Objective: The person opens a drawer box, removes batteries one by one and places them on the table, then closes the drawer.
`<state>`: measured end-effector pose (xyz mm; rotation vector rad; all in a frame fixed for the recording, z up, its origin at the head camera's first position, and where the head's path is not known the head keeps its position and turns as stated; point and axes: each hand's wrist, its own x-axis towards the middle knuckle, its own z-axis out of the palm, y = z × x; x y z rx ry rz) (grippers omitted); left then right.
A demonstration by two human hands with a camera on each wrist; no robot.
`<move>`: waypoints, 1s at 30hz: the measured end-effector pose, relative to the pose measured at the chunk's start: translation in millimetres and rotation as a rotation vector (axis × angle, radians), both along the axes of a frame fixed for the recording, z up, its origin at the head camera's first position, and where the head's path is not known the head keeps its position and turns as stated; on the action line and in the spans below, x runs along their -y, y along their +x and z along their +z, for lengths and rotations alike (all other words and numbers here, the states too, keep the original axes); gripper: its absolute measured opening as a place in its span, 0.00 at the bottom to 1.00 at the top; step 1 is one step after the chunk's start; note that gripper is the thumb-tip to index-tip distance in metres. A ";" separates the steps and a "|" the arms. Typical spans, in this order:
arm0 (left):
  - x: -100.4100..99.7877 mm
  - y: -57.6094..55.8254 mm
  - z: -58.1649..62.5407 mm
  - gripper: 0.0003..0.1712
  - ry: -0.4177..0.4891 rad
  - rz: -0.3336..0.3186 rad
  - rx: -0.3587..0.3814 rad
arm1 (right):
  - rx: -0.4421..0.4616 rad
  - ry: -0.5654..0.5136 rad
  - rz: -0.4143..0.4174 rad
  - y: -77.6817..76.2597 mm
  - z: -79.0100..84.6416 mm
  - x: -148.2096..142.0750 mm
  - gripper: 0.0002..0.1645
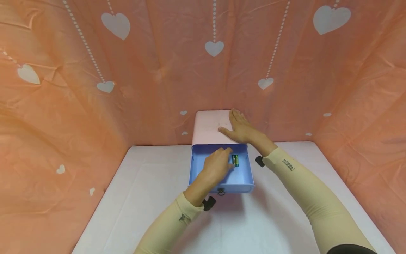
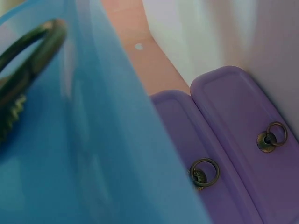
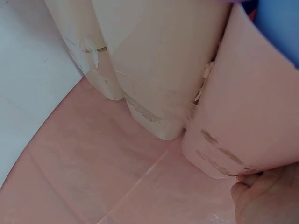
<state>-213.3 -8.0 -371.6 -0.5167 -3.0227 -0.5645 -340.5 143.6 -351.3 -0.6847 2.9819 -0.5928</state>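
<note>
We find green batteries in the blue drawer, at three o'clock of the left hand, loosely parted, and six o'clock of the right hand, spread upon the pink cabinet.

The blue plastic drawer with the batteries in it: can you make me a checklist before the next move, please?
1. Blue plastic drawer pulled out: ok.
2. Small green cylindrical batteries lying inside it: ok.
3. Left hand reaching into the drawer: ok.
4. That hand touching the batteries: cannot tell; they look very close.
5. Right hand resting on the smooth pink cabinet top: ok.
6. Purple drawers with metal rings closed: ok, they look shut.
</note>
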 end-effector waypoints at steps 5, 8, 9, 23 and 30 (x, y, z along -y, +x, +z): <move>-0.7 0.3 0.2 0.29 -0.018 -0.003 -0.020 | -0.002 -0.001 0.001 0.6 0.3 0.0 0.62; -1.3 -0.1 -0.6 0.30 -0.040 -0.002 -0.015 | -0.001 0.000 0.002 0.8 0.4 0.1 0.62; -1.6 -0.4 -0.8 0.31 -0.045 -0.002 -0.013 | -0.001 -0.001 0.001 0.9 0.5 -0.1 0.62; -4.5 -1.9 -4.7 0.31 -0.098 -0.002 -0.037 | 0.006 0.000 -0.002 2.4 1.3 0.1 0.62; -4.2 -2.4 -5.9 0.29 -0.106 0.001 -0.042 | 0.004 0.006 -0.004 2.0 1.1 -0.2 0.62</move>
